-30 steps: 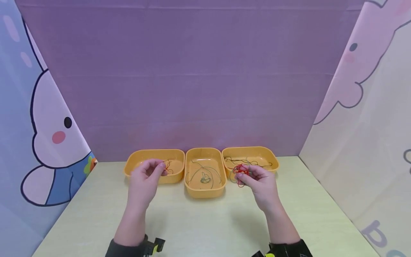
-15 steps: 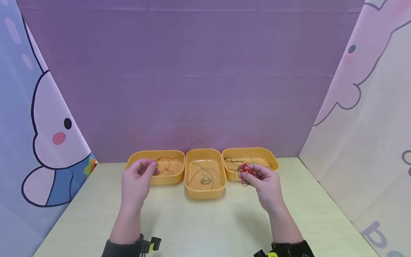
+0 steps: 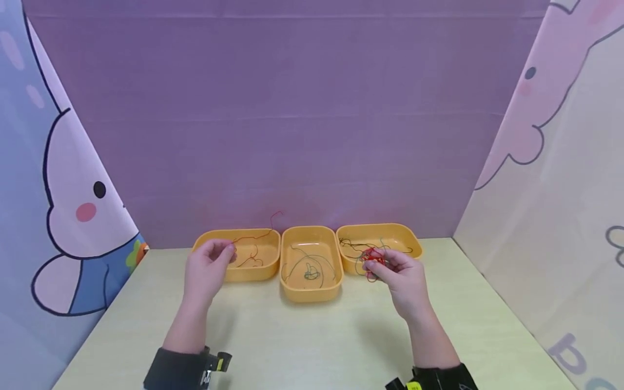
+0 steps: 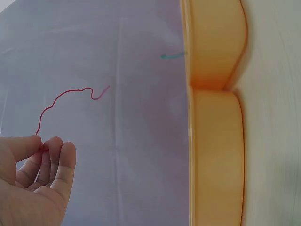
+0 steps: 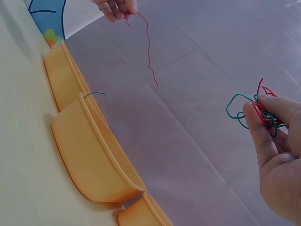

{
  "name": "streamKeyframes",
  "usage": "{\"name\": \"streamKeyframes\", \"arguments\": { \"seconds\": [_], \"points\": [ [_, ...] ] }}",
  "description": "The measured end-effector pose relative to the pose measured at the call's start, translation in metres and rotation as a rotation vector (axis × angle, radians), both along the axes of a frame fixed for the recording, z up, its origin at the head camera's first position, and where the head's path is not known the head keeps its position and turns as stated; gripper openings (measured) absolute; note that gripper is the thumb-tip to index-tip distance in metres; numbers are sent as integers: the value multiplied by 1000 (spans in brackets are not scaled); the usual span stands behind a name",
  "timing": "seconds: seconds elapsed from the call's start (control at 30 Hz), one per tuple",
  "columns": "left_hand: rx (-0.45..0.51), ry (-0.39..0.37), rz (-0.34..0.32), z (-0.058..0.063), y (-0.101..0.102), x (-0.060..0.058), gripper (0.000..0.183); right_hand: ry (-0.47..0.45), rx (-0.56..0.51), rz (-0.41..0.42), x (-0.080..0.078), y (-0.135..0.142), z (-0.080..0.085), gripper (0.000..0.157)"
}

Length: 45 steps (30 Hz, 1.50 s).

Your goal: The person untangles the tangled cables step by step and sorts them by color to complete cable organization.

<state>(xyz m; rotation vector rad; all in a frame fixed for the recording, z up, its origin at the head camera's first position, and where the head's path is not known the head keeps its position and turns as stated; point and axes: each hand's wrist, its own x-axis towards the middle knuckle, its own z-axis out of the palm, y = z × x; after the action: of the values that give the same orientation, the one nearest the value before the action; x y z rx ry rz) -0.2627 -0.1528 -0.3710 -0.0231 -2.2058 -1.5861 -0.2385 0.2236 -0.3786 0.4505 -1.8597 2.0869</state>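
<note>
My left hand (image 3: 207, 268) pinches one thin red wire (image 4: 68, 91) between thumb and fingertips, above the left yellow tray (image 3: 253, 274). The wire's bent free end sticks out to the right and upward. Held in the thumb and fingers of my right hand (image 3: 402, 281) is a tangled bunch of red and green wires (image 5: 265, 113), in front of the right yellow tray (image 3: 385, 229). A gap separates the single wire from the bunch. Part of the bunch is hidden by the right fingers.
Red wires (image 3: 254, 255) lie in the left tray, partly behind my left hand. Green wires (image 3: 312, 271) lie in the middle yellow tray (image 3: 312, 296); dark wires (image 3: 352, 243) lie in the right one. A purple backdrop (image 3: 312, 119) rises behind the trays on the pale table (image 3: 312, 346).
My left hand has moved left, and the red wire now stretches free, away from the bunch. My right hand shifted slightly right, still holding the bunch.
</note>
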Motion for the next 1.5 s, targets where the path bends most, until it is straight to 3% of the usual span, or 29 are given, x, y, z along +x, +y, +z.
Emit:
{"name": "streamKeyframes", "arguments": {
  "seconds": [0.23, 0.53, 0.83, 1.0, 1.3, 1.5],
  "points": [
    [-195, 22, 46, -2, -20, -27, 17, 3, 1, 2, -2, 1, 0, 28],
    [-320, -6, 51, -6, -43, -48, 16, 2, -27, -6, -1, 1, -2, 27],
    [-377, -69, 71, -16, -56, -64, 17, 42, -34, 37, -2, 1, -5, 27],
    [-402, -124, 44, -26, -54, -72, 19, 40, -21, 27, -3, 2, -5, 26],
    [-466, -114, 17, -38, -47, -84, 18, 42, -14, 23, -2, 2, -5, 25],
    [-477, -154, 4, -40, -47, -87, 24, 41, -3, 19, -1, 1, -4, 25]
  ]
}}
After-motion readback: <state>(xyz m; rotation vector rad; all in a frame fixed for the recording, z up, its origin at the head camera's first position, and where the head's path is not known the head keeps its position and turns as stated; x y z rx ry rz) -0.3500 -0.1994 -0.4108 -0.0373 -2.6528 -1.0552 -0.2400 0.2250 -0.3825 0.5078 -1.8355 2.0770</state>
